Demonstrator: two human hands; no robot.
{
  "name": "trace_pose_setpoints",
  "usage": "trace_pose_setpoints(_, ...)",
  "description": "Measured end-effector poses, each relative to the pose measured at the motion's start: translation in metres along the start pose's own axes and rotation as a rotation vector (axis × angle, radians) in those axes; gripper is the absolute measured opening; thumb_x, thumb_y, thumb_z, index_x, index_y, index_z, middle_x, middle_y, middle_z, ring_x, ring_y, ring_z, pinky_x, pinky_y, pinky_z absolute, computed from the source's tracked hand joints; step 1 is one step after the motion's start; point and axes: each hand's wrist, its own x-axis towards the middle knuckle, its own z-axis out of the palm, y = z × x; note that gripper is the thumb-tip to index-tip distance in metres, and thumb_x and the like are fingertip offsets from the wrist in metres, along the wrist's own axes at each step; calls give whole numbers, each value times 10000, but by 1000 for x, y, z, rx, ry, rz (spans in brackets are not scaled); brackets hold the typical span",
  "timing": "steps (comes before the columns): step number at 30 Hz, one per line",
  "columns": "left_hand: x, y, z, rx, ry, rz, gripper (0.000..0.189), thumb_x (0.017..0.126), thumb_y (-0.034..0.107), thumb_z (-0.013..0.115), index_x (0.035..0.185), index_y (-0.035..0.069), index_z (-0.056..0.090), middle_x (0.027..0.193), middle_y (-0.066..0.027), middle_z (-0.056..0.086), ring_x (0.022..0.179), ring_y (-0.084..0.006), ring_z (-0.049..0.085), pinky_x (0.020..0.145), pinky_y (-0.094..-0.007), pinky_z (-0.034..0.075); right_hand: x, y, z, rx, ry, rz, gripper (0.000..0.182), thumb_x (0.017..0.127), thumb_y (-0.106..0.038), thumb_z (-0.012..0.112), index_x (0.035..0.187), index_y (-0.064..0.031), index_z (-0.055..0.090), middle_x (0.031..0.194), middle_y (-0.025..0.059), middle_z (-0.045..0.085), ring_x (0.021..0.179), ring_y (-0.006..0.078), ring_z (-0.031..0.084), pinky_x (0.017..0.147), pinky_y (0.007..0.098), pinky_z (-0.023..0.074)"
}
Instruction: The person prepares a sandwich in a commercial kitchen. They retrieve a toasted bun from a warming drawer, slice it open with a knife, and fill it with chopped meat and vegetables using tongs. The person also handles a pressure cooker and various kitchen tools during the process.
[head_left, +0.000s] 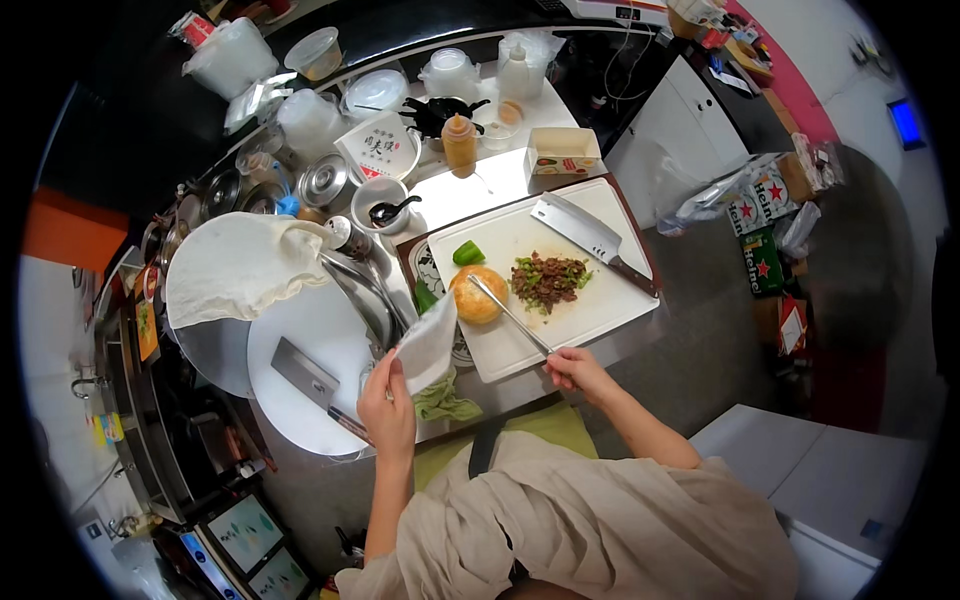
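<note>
My left hand holds a white paper bag up at the near left corner of a white cutting board. In my right hand are metal tongs, their tips on a round golden flatbread on the board. Right of the bread lies a heap of chopped meat and green pepper. A piece of green pepper sits just beyond the bread. A cleaver rests across the board's right side.
Left stand round white boards with another cleaver and a white cloth. Behind the board are a sauce bottle, an open paper box and a tub with a black spoon. A green cloth lies at the near edge.
</note>
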Motion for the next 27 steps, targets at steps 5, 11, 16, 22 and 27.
trace_pose_setpoints(5, 17, 2, 21, 150, 153, 182, 250, 887, 22, 581, 1111, -15, 683, 1033, -188, 705, 876, -326, 692, 771, -374, 539, -50, -33, -13, 76, 2, -67, 232, 963, -242, 592, 862, -38, 638, 636, 14, 585, 470, 49, 414, 442, 208, 297)
trace_pose_setpoints(11, 33, 8, 41, 281, 222, 286, 267, 874, 46, 589, 1119, -4, 686, 1029, -183, 706, 872, -339, 691, 758, -398, 550, -145, -96, -25, 25, -59, -116, 231, 967, -223, 595, 863, -23, 647, 640, 27, 606, 452, 33, 397, 434, 194, 279)
trace_pose_setpoints(16, 40, 15, 50, 285, 250, 325, 245, 895, 60, 592, 1107, -15, 687, 995, -193, 705, 863, -341, 689, 751, -400, 544, -164, -104, -19, -24, -127, -19, 239, 968, -239, 602, 877, -23, 650, 631, 23, 603, 459, 30, 396, 436, 192, 279)
trace_pose_setpoints(22, 40, 13, 50, 322, 273, 332, 255, 900, 82, 585, 1115, -14, 683, 992, -188, 704, 842, -342, 683, 728, -408, 543, -156, -101, -4, -70, -169, 7, 239, 961, -246, 613, 890, -21, 653, 622, 16, 593, 471, 28, 397, 441, 195, 276)
trace_pose_setpoints(27, 42, 1, 43, 372, 250, 253, 258, 887, 87, 579, 1107, -8, 676, 1033, -174, 703, 865, -334, 684, 743, -411, 547, -172, -108, -13, -89, -180, 19, 240, 953, -248, 618, 888, -20, 653, 620, 14, 588, 472, 29, 393, 443, 199, 270)
